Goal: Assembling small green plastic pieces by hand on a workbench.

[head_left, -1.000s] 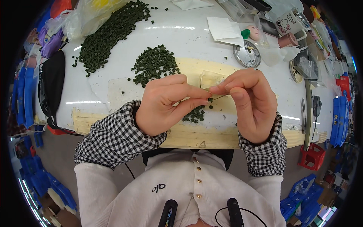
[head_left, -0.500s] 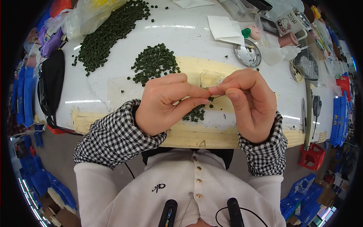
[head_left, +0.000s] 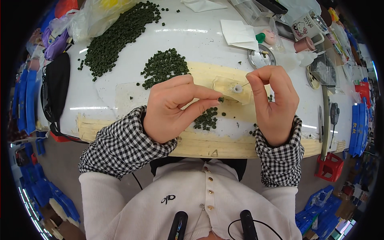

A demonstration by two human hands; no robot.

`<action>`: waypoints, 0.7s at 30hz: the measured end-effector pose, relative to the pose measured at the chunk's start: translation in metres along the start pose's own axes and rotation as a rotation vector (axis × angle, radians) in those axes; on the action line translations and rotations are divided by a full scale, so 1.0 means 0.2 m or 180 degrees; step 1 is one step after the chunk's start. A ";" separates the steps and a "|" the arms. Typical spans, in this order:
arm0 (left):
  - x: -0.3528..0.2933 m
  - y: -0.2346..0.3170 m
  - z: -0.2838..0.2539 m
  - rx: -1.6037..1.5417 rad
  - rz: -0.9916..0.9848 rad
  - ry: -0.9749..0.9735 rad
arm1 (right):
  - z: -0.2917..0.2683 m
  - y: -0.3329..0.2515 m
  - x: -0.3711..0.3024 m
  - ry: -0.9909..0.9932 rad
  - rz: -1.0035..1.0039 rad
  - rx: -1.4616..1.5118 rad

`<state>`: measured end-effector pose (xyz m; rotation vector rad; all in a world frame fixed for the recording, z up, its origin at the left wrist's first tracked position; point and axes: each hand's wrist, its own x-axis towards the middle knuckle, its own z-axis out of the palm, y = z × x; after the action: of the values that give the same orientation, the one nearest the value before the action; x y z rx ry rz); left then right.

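Note:
Between the thumb and forefinger of my left hand [head_left: 170, 108] is a small dark green round piece [head_left: 221, 99]. My right hand [head_left: 276, 104] pinches a thin needle-like tool [head_left: 245, 84], its tip by a small white cup-shaped nozzle [head_left: 237, 88]. That nozzle stands on a cream, tape-covered pad [head_left: 224, 85] in front of both hands. Below my left fingertips lies a small group of dark green pieces [head_left: 205, 121]. A larger heap [head_left: 162, 68] of similar pieces sits just beyond my left hand, and the biggest heap [head_left: 116, 38] spreads at the far left.
White paper [head_left: 239, 34] and a round metal lid [head_left: 261, 58] lie at the far right, near a mug [head_left: 307, 26] and a thread spool [head_left: 305, 44]. A screwdriver [head_left: 334, 118] rests at the right edge. Black cloth [head_left: 56, 88] and plastic bags [head_left: 86, 22] occupy the left.
My right hand has drawn away to the right from my left fingertips, taking the needle-like tool to the white nozzle, which now shows. My left hand stays nearly in place with the green piece.

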<state>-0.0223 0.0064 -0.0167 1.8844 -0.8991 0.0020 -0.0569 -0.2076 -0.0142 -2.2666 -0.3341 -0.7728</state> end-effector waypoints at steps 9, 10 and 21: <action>0.00 0.00 0.00 -0.0044 0.0000 0.0178 | 0.00 0.01 -0.01 -0.0299 -0.0218 -0.0342; 0.00 0.00 0.00 -0.0044 -0.0011 0.0196 | 0.00 0.01 -0.01 -0.0248 -0.0188 -0.0316; 0.00 -0.01 0.00 0.0103 0.0102 0.0449 | -0.01 -0.12 -0.05 -0.0910 0.0322 0.1201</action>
<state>-0.0214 0.0074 -0.0183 1.8744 -0.8368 0.1681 -0.0760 -0.1916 -0.0049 -2.0128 -0.4526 -0.2999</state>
